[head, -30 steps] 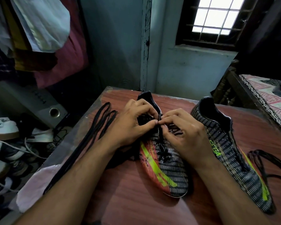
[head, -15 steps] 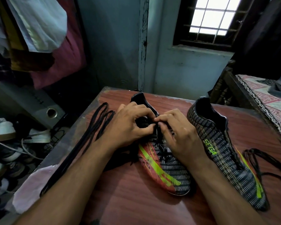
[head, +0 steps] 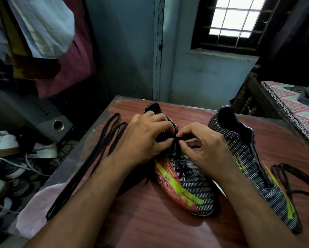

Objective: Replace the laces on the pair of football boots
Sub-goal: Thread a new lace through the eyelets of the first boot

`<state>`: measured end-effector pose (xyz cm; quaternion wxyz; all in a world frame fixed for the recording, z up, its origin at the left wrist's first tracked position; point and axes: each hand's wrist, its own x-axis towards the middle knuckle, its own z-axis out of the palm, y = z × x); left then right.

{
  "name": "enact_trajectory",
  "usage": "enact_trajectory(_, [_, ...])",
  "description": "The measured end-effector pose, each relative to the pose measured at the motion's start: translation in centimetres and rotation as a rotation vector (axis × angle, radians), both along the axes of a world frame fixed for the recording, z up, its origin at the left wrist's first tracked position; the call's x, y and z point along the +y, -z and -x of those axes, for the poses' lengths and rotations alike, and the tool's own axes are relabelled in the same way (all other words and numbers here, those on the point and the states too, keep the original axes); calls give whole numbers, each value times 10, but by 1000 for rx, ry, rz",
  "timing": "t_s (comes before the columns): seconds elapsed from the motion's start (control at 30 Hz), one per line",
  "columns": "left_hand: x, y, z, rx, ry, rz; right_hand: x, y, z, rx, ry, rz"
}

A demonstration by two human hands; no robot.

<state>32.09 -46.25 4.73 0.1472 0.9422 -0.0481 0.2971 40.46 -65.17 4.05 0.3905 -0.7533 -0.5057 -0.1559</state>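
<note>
Two black-and-white striped football boots with yellow-green and red flashes lie on a reddish wooden table (head: 150, 226). The left boot (head: 187, 190) sits in the middle, toe toward me, with a black lace threaded through it. My left hand (head: 144, 142) and my right hand (head: 203, 149) meet over its top eyelets, fingertips pinching the black lace (head: 176, 140) there. The right boot (head: 257, 169) lies beside my right wrist. A loose black lace (head: 293, 178) trails by its toe. A long bundle of black laces (head: 89, 161) lies along the table's left edge.
A pale pink cloth (head: 34, 212) hangs off the table's near left corner. Shoes (head: 3, 144) and a speaker (head: 58, 124) crowd the floor to the left. Clothes hang at the upper left. A bed (head: 293, 108) stands to the right, close to the table.
My fingertips have shifted slightly on the lace at the top of the left boot. The view has drifted a little; both boots stay in place.
</note>
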Motion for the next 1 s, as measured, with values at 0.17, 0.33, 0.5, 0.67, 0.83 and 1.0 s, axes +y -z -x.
enact_trajectory(0.17, [-5,-1,-1,-17,-28,-72,0,1,0,-35,15,-10])
enact_trajectory(0.33, [-8,2,1,-77,-14,14,2,5,2,-75,104,-65])
enact_trajectory(0.5, [-11,6,-2,-82,-27,52,2,9,-1,18,146,-51])
enact_trajectory(0.67, [-17,7,-3,-46,-112,21,2,7,1,-22,99,-66])
enact_trajectory(0.83, [-15,5,-4,43,-100,178,2,5,1,-52,24,-72])
enact_trajectory(1.0, [-13,7,-7,106,-87,254,6,8,-1,-85,41,-49])
